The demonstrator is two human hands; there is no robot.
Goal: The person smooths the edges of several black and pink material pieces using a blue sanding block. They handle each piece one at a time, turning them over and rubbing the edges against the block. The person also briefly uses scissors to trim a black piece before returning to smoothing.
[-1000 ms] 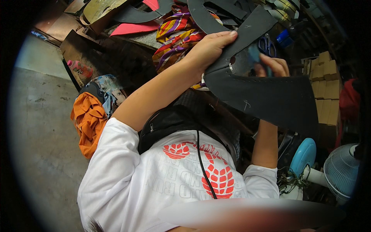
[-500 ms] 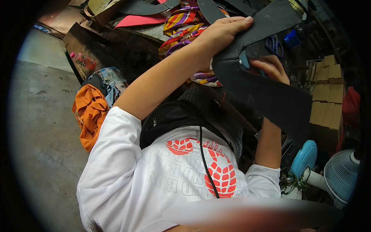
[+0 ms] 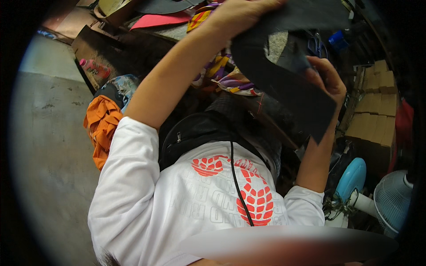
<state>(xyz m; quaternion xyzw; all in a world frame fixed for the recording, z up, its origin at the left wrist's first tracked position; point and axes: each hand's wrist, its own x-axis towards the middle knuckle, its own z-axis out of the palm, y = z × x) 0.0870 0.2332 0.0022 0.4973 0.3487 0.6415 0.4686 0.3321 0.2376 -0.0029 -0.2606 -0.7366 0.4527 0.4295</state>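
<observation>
A black curved cut piece [image 3: 288, 86], like a leather or sheet-material shoe upper part, hangs in front of me with a U-shaped inner edge. My left hand [image 3: 248, 13], partly cut off by the top of the view, grips its upper part. At the piece's right side my right hand [image 3: 330, 77] has its fingers curled. A blurred dark bluish thing shows at its fingertips, too smeared to name. The piece's lower corner hangs in front of my right forearm.
Blue-handled scissors [image 3: 316, 44] and a blue object [image 3: 338, 40] lie beyond my right hand. Patterned cloth [image 3: 235, 80] and a pink sheet [image 3: 159, 20] lie on the bench. At right stand stacked tan boxes [image 3: 372, 106] and a fan [image 3: 392, 199]. Orange cloth [image 3: 102, 124] hangs left.
My left hand has risen up and left with the black piece, which has turned so its U-shaped opening shows. My right hand has shifted slightly right and no longer sits inside the piece's notch.
</observation>
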